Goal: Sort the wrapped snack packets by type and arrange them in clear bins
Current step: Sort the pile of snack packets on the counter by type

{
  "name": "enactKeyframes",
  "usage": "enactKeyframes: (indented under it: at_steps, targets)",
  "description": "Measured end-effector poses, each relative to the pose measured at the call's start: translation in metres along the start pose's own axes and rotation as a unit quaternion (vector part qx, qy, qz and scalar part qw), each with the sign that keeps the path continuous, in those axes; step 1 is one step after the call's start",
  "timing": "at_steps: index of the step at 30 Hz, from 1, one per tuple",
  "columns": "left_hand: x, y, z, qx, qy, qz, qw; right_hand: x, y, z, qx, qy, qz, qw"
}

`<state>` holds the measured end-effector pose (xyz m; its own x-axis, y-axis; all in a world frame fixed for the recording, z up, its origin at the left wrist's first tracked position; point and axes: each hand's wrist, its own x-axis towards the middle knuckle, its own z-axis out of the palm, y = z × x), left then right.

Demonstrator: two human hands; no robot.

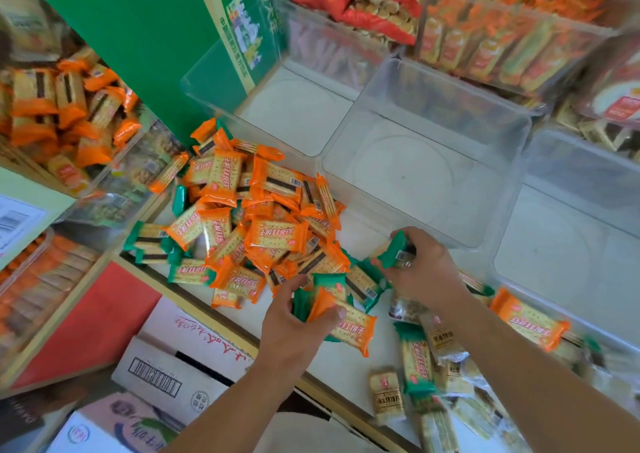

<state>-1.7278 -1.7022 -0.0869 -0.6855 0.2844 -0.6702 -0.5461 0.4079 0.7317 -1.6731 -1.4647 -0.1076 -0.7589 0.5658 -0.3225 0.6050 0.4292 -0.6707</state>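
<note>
Green packet [394, 252] between right fingers [419, 244]

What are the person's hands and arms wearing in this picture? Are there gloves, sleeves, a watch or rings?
The left hand and the right hand are bare, without gloves, and I see no ring. The left forearm and the right forearm are bare to the frame's edge: no sleeve, watch or bracelet is in view.

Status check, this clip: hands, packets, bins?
Left hand grips orange and green packets. Right hand grips green packet. Mixed pile unsorted; clear bin behind it holds none. Nothing blocking.
</note>
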Motion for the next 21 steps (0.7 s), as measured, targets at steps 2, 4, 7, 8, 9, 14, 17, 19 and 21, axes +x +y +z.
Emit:
enactKeyframes:
  at_steps: [2, 4, 7, 8, 9, 14, 17, 19, 21]
  targets:
    - [0.000, 0.003, -0.001, -0.004, 0.002, 0.010, 1.000, -0.010, -0.009, -0.009, 0.023, 0.003, 0.026, 0.999]
    - [0.000, 0.007, -0.002, -0.012, 0.000, 0.022, 1.000, -0.023, -0.021, -0.019, 0.042, 0.008, 0.040, 0.998]
    - [0.002, 0.012, -0.004, 0.012, 0.020, 0.067, 0.998, -0.046, -0.042, -0.034, 0.126, 0.012, 0.068, 0.990]
    - [0.003, 0.012, -0.004, 0.034, 0.027, 0.081, 0.996, -0.055, -0.049, -0.037, 0.156, 0.002, 0.082, 0.984]
    - [0.004, 0.013, -0.002, 0.055, 0.025, 0.089, 0.994, -0.064, -0.052, -0.037, 0.187, -0.013, 0.095, 0.978]
    - [-0.010, 0.014, 0.019, 0.094, -0.066, 0.096, 0.989, -0.096, -0.046, -0.020, 0.316, -0.013, 0.182, 0.931]
    - [-0.022, 0.011, 0.033, 0.113, -0.099, 0.122, 0.981, -0.116, -0.030, -0.027, 0.393, -0.013, 0.209, 0.895]
    - [-0.031, 0.009, 0.046, 0.142, -0.123, 0.137, 0.973, -0.135, -0.019, -0.035, 0.427, -0.002, 0.237, 0.873]
    - [-0.042, 0.005, 0.063, 0.178, -0.157, 0.148, 0.960, -0.154, -0.003, -0.044, 0.459, 0.018, 0.288, 0.840]
